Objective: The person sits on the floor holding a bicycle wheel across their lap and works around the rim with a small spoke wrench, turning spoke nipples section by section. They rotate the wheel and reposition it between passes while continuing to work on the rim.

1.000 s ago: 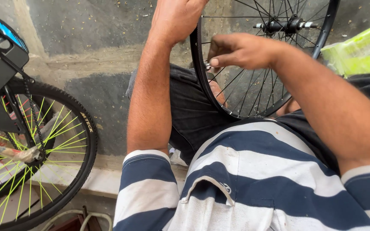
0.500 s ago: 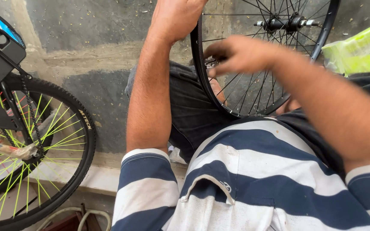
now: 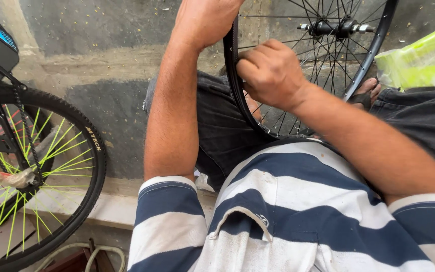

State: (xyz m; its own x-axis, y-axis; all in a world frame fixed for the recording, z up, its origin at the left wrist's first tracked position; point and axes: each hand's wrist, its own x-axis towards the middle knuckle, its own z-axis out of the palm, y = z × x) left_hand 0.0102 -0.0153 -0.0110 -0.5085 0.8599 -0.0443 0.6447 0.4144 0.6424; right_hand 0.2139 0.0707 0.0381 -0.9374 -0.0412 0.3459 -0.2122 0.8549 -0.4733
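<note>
Floor: grey concrete slabs (image 3: 112, 60) with pale joints, outdoors.
Wheels: two, a bare black spoked bicycle rim (image 3: 237, 95) standing between the seated person's knees, and a tyred bicycle wheel with yellow-green spokes (image 3: 51, 166) at left.
Left hand (image 3: 205, 20): closed over the rim's top.
Right hand (image 3: 270, 73): fingers curled shut at the rim's inner edge; what it pinches cannot be told.

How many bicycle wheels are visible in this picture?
2. A bare black rim wheel stands between the person's knees, with the left hand on its upper rim and the right hand at its spokes. A tyred wheel with yellow-green spokes is at left. More may lie outside the view.
</note>
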